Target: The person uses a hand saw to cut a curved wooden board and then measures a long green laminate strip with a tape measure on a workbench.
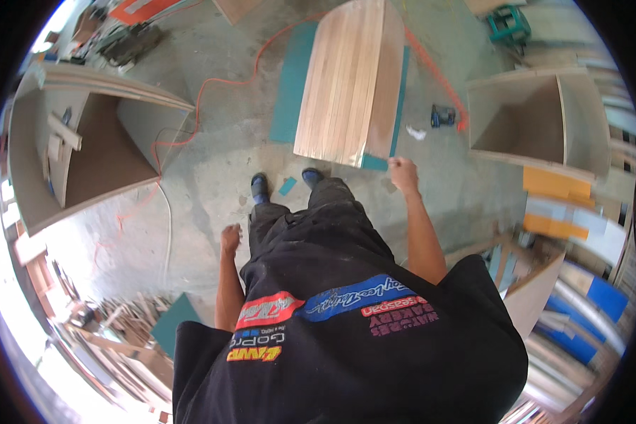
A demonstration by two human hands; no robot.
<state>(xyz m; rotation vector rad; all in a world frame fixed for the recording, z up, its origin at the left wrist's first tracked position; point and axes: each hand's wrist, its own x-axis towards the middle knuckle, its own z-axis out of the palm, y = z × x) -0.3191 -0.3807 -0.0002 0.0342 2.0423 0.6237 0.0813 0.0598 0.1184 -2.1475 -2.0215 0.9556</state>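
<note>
A stack of long pale wooden boards (339, 85) lies on a teal sheet (284, 99) on the floor in front of me. Its near edge has what looks like clear film or tape on it. At the near right corner, a bit of teal material (374, 162) sticks out. My right hand (403, 174) is closed beside that bit, fingers bent together; whether it grips the bit I cannot tell. Low at my side hangs my left hand (231, 235), loosely curled, with nothing visible in it. Between my feet lies a small teal scrap (287, 186).
Open wooden cabinets stand left (124, 194) and right (586, 120). A red coiled hose (434, 67) runs beside a dark power tool (443, 116) and a crumpled white scrap (415, 132). An orange cord (219, 80) crosses the floor. Offcuts (113, 318) pile up behind me at left.
</note>
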